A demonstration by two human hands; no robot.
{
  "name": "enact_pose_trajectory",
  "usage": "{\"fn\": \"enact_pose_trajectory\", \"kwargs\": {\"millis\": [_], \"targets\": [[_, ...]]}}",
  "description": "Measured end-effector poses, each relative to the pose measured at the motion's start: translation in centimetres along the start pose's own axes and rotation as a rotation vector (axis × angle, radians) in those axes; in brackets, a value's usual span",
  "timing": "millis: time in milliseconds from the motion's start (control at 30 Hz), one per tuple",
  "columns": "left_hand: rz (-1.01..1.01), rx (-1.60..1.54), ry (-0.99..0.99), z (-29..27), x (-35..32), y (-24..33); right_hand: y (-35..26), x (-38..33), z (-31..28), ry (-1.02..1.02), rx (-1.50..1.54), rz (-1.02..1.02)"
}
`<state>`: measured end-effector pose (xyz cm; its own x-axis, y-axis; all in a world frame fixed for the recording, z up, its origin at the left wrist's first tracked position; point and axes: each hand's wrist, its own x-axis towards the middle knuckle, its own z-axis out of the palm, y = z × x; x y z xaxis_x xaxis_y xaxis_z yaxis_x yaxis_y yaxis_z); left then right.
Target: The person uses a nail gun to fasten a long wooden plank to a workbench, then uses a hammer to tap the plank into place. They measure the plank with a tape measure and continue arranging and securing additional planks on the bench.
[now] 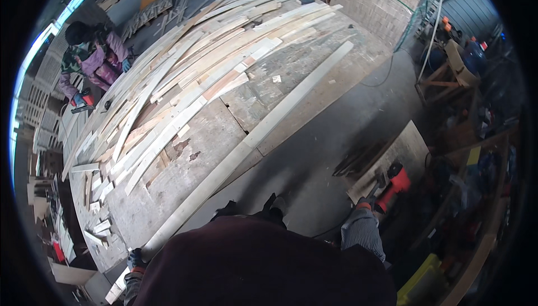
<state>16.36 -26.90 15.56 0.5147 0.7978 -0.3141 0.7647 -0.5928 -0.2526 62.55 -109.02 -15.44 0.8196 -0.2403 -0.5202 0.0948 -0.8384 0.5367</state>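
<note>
A long pale wooden plank [255,136] lies diagonally along the near edge of the worktable, running from the lower left to the far right. Near its lower end my gloved left hand [135,260] is closed around the plank, partly hidden by the sleeve and dark clothing. Off to the right, my right hand [366,201] grips a red and black nail gun [395,185], held away from the table above a board. Dark glove and striped sleeve cover most of that hand, so its fingers barely show.
Many loose wooden strips [213,54] cover the table [213,124], with short offcuts at its left end. Across it stands a co-worker [98,62] holding a red power tool [85,100]. A board [412,143] leans low on my right, beside cluttered shelving. Wrapped stacked wood [370,0] stands beyond.
</note>
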Motion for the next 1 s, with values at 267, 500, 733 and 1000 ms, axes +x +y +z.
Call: {"fn": "enact_pose_trajectory", "kwargs": {"millis": [267,500,733,1000], "targets": [[-0.011,-0.004,0.045,-1.6,-8.0,-0.6,-6.9,-5.0,-0.1,-0.222,0.396,0.172],[0.051,0.001,0.067,-9.3,-8.7,8.3,-12.5,-6.8,-3.5,-0.177,0.687,0.233],[0.163,-0.129,-0.058,1.4,4.6,4.6,-22.3,-2.8,-11.1,0.059,1.599,0.219],[0.276,-0.224,-0.014,3.5,9.0,2.1,-34.1,-14.4,-35.9,-0.46,1.946,0.064]]}}
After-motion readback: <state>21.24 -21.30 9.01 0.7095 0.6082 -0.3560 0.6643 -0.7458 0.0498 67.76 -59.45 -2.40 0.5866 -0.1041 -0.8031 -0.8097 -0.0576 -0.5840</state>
